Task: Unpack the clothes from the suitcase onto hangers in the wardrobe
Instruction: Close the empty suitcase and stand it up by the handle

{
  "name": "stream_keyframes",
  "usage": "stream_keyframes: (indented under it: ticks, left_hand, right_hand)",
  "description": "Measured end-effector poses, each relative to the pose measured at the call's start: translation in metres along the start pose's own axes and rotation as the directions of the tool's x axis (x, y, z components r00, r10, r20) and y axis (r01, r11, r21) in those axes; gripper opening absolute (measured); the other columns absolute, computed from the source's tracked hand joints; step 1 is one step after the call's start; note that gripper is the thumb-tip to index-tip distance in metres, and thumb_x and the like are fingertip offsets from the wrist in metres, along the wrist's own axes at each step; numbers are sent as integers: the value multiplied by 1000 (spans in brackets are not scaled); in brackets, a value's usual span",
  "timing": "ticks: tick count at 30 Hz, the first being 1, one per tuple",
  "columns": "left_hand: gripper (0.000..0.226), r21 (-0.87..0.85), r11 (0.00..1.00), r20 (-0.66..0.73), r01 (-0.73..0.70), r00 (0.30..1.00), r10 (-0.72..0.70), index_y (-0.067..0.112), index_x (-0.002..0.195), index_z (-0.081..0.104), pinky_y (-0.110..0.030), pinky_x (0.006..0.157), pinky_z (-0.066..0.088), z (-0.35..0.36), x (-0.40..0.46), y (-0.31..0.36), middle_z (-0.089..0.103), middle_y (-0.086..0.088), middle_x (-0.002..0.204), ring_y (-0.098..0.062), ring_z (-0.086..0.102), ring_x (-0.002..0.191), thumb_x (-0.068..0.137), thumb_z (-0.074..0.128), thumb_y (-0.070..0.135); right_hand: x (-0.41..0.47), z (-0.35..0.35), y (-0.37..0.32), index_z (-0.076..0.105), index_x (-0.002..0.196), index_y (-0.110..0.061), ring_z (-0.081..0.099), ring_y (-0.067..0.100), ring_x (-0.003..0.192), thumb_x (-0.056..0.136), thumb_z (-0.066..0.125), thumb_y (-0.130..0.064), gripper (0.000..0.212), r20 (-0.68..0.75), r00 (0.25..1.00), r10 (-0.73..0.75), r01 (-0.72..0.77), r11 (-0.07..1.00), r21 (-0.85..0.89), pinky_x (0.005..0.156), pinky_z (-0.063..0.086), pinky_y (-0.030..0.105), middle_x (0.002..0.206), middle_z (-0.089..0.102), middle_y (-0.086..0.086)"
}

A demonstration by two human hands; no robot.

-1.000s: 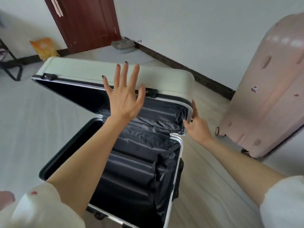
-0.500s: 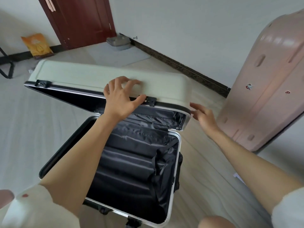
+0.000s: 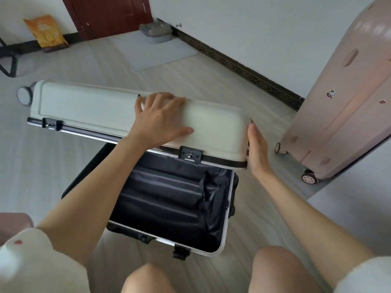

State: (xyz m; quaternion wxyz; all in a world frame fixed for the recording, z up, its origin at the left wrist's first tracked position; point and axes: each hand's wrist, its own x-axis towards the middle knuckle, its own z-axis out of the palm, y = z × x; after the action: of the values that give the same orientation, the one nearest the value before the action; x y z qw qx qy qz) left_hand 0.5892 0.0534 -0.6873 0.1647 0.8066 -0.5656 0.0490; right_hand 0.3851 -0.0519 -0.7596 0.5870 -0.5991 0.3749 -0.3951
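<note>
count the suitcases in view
2. A white hard-shell suitcase lies open on the floor in the middle, its empty black-lined half nearest the camera. A pink hard-shell suitcase stands on wheels at the right by the wall. Others may sit out of frame.

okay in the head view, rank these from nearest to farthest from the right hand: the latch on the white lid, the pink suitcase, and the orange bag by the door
From the right hand, resting against the white lid's right end:
1. Latch, just to its left on the lid's lower edge.
2. Pink suitcase, standing to its right by the wall.
3. Orange bag, far across the room at upper left, beside the door.
</note>
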Motion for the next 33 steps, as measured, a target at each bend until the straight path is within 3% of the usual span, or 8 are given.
stream_keyframes:
  ticks: [6,10,13,16,19,25,29,33]
  left_hand:
    - [112,75,996,52,-40,998,36,34,140,37,-53,114,10,27,-14,6,36,-9,133,-26,27,131,41,54,85]
    - [103,77,997,134,-1,991,-9,37,142,26,-48,116,0,63,-26,22,13,1,155,-19,12,143,54,68,72]
    - [108,142,989,230,-28,973,-5,41,144,15,-43,111,12,100,-41,33,15,7,155,-19,15,141,55,69,70]
    - [113,196,977,209,-88,977,46,40,141,30,-44,99,28,152,-65,37,33,1,148,-22,28,127,42,79,64]
    - [116,208,975,58,-77,996,66,34,129,43,-46,94,30,190,-82,32,53,-7,133,-24,37,113,23,84,57]
    - [113,291,948,-5,-125,991,133,32,132,41,-62,100,31,218,-80,25,52,-9,136,-32,51,123,31,82,62]
    - [113,302,948,-45,-106,991,125,31,133,40,-54,100,37,227,-73,24,51,-9,137,-31,51,124,33,79,66]
    - [112,261,949,-96,-179,973,210,23,135,37,-44,104,22,234,-71,14,50,-14,137,-34,47,127,40,84,57]
  right_hand:
    - [3,-7,23,33,143,-20,38,9,133,97,28,-48,54,-30,998,52,-53,997,-51,114,28,33,145,40,-5]
    - [6,-14,43,36,139,-20,46,6,115,103,16,-28,43,-52,995,81,-84,995,-59,84,37,5,123,48,-10]
    - [5,-18,70,45,133,-15,48,12,116,99,21,-38,47,-75,990,123,-133,980,-149,95,40,22,129,52,0]
    - [-1,-25,109,50,124,-15,49,19,116,84,27,-56,62,-52,980,190,-197,944,-263,106,35,42,127,54,3]
    - [-4,-28,132,46,132,-17,46,14,120,95,33,-42,47,-15,980,200,-195,930,-313,106,32,34,130,51,-2]
    - [-10,-30,156,30,143,-7,31,21,138,100,36,-20,46,-38,999,18,-35,863,-504,105,20,15,150,32,9]
    - [-26,-37,178,32,138,1,24,41,137,89,44,-25,57,258,908,-330,399,492,-774,113,17,37,147,28,27]
    - [-29,-47,189,20,142,-6,14,42,138,78,45,-50,82,427,862,-274,464,87,-881,112,8,54,149,21,29]
